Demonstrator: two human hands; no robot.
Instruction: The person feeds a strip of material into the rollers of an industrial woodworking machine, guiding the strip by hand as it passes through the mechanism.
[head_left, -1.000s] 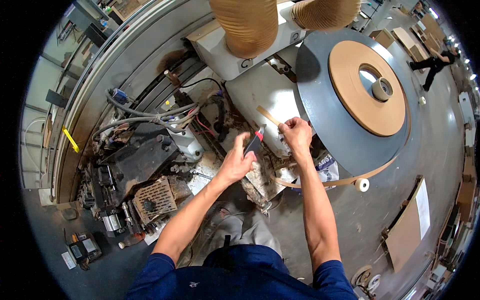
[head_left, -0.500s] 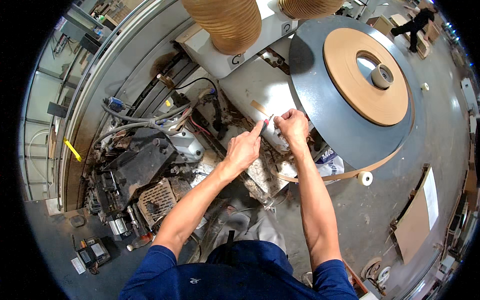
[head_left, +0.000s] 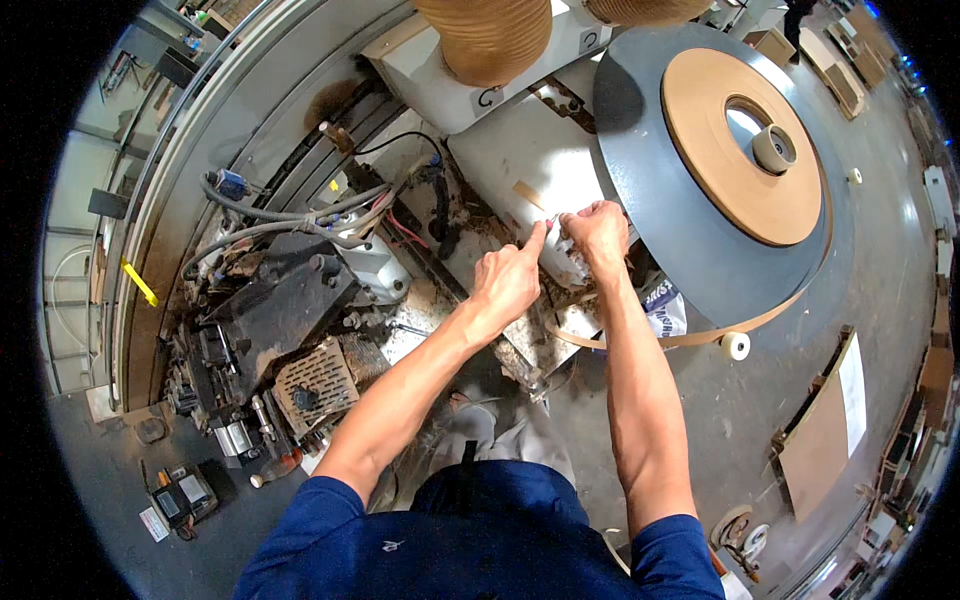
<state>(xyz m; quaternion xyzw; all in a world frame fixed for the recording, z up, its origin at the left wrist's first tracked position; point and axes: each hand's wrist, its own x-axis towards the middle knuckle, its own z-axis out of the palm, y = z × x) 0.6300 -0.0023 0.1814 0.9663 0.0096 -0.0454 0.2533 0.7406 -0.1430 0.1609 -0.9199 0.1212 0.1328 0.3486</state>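
Note:
My left hand (head_left: 506, 282) is closed around a small red-and-black hand tool (head_left: 549, 224), its index finger stretched along it. The tool's kind is mostly hidden by the fingers. Close beside its tip, my right hand (head_left: 600, 238) is bent in a pinch; whatever it grips cannot be made out. Both hands are over the edge of a white machine housing (head_left: 490, 165). A short tan strip (head_left: 528, 194) lies on that housing, just beyond the fingers. To the right, a big roll of tan edge banding (head_left: 700, 150) rests on a grey round disc (head_left: 640, 190).
Cables (head_left: 290, 215) and dusty machine parts (head_left: 270, 290) crowd the left side. Ribbed tan hoses (head_left: 490, 40) come down at the top. The banding (head_left: 690, 340) curves round the disc past a white roller (head_left: 735, 346). A brown board (head_left: 820, 440) lies at right.
My hands have shifted slightly up and right in the picture, the tool's tip now close to my right fingers. The whole view has shifted a little. A person at the upper right has mostly left view.

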